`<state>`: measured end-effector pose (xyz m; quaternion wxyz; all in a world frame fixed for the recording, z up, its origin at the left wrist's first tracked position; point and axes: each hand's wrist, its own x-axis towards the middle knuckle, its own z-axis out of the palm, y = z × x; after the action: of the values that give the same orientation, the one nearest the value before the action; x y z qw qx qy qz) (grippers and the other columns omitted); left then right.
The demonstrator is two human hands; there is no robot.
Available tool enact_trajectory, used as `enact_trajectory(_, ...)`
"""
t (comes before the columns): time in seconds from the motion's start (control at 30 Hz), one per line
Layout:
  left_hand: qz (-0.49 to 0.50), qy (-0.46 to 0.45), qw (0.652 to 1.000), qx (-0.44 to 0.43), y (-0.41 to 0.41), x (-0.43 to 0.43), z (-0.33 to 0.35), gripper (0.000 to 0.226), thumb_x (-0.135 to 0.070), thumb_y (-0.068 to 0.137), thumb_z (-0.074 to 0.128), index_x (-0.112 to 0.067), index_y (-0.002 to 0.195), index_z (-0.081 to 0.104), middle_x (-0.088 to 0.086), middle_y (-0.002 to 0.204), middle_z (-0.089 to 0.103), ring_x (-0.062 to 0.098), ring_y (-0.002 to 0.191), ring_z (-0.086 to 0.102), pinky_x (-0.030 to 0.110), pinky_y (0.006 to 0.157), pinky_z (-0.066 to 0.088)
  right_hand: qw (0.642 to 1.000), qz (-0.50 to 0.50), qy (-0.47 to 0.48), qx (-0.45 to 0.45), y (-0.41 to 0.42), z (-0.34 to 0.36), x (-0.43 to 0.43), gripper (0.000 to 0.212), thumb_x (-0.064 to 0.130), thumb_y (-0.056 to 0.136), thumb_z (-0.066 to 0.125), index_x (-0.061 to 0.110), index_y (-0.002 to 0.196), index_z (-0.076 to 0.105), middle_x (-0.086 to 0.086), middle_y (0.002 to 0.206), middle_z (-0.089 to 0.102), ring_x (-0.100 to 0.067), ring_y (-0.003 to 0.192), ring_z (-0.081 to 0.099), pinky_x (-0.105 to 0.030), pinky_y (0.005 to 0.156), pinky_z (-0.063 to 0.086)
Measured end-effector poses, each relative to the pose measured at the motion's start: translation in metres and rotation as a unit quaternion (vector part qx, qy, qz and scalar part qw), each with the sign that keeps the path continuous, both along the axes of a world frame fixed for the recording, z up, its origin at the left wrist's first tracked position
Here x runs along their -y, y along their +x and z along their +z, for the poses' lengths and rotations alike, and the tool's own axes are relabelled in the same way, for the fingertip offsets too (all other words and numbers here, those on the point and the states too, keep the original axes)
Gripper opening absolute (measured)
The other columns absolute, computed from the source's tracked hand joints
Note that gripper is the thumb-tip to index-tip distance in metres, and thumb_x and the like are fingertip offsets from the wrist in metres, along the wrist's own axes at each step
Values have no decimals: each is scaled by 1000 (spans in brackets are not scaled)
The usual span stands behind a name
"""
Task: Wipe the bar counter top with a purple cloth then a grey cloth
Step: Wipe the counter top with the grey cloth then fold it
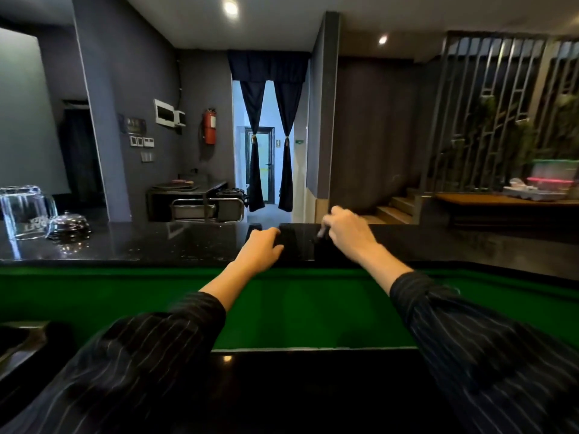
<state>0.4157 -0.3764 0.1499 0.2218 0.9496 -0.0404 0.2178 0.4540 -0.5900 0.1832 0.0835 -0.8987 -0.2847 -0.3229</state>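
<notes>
Where the raised worktop (156, 245) begins at far left, an upturned glass mug (20, 211) stands with a chrome call bell (67, 225) just beside it, both near the far edge. Worktop surface: black, speckled, glossy, mirroring ceiling light. Its near edge runs straight across, above a green panel (125, 296) that drops to a lower black ledge (297, 386).

Mid-frame, left hand (261, 245) reaches over the near edge. Its fingers are curled down together, tips on the left border of a dark sheet (296, 242) lying flat on the worktop. Cannot tell whether they grip it, or whether the sheet is cloth; its colour reads near-black.

Right hand (347, 233) sits just past the sheet's right border, close to the far edge, thumb and fingers clamped on a small pale scrap (322, 234). Both sleeves are dark with pinstripes.

Right of that hand, the black surface continues to the frame's edge. Beyond it stands a wooden shelf (470, 198) carrying blurred stacked plastic tubs (553, 175).
</notes>
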Motion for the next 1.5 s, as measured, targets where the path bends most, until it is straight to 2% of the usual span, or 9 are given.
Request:
enact_trajectory(0.1, 20, -1, 1000, 14, 10, -4, -11, 39, -21, 91, 55, -7, 127, 53, 20, 114, 63, 32, 102, 60, 43, 90, 50, 990, 69, 19, -121, 8, -40, 19, 16, 2, 85, 54, 9, 90, 68, -9, 106, 57, -28, 106, 50, -40, 87, 46)
enact_trajectory(0.27, 14, -2, 999, 50, 25, 0, -17, 31, -18, 91, 52, -6, 118, 61, 16, 108, 68, 31, 104, 61, 43, 89, 51, 899, 77, 283, -324, 23, -25, 27, 36, 23, 94, 47, 4, 88, 77, -11, 102, 72, -24, 105, 62, -37, 98, 43)
enact_trajectory(0.37, -5, 14, 999, 52, 34, 13, -15, 31, -21, 92, 51, -7, 117, 63, 14, 105, 70, 27, 96, 64, 41, 86, 52, 906, -44, 216, -361, 35, -16, 11, 66, 72, 87, 27, 29, 128, 56, -16, 146, 43, -41, 137, 34, -55, 114, 23)
enact_trajectory(0.43, -8, 34, 998, 48, 40, 19, -12, 31, -21, 92, 51, -7, 116, 64, 15, 103, 71, 28, 96, 64, 39, 88, 51, 903, -107, 113, -400, 39, -21, -6, 75, 82, 81, 19, 44, 145, 30, -15, 161, 12, -51, 144, 6, -65, 113, 2)
enact_trajectory(0.63, 14, 51, 998, 36, 65, 9, -14, 32, -26, 92, 46, -12, 112, 66, 13, 107, 70, 34, 108, 58, 46, 95, 46, 889, -108, 3, -445, 77, -26, -29, 52, 40, 101, 26, 40, 152, 14, -7, 164, 2, -40, 149, 1, -62, 117, 4)
enact_trajectory(1.0, 6, 32, 999, 39, 73, 3, -22, 33, -23, 90, 43, -15, 114, 65, 12, 106, 70, 32, 103, 59, 49, 92, 47, 943, 29, 16, -330, 80, -27, -45, 63, -8, 88, 36, 29, 135, 56, -2, 154, 38, -27, 142, 33, -38, 114, 32)
enact_trajectory(1.27, 2, 23, 1000, 17, 73, 5, -21, 33, -23, 94, 42, -15, 120, 61, 11, 112, 67, 33, 111, 53, 49, 99, 42, 931, -72, 34, -357, 112, -29, 32, 54, 2, 97, 33, 27, 143, 44, -1, 158, 31, -24, 144, 30, -34, 116, 27)
enact_trajectory(1.37, 0, 31, 999, 10, 75, 7, -21, 34, -22, 96, 40, -15, 124, 58, 11, 118, 64, 32, 116, 49, 49, 102, 40, 921, -160, -8, -356, 127, -29, 16, 52, 22, 98, 28, 39, 147, 32, -4, 160, 25, -32, 145, 26, -55, 118, 17)
enact_trajectory(1.5, 8, 25, 1000, 2, 74, 9, -20, 36, -17, 96, 37, -12, 128, 54, 14, 124, 61, 33, 122, 43, 50, 104, 37, 927, -122, -79, -346, 125, -26, -33, 51, 42, 94, 19, 37, 142, 37, -9, 156, 32, -38, 141, 30, -66, 111, 19)
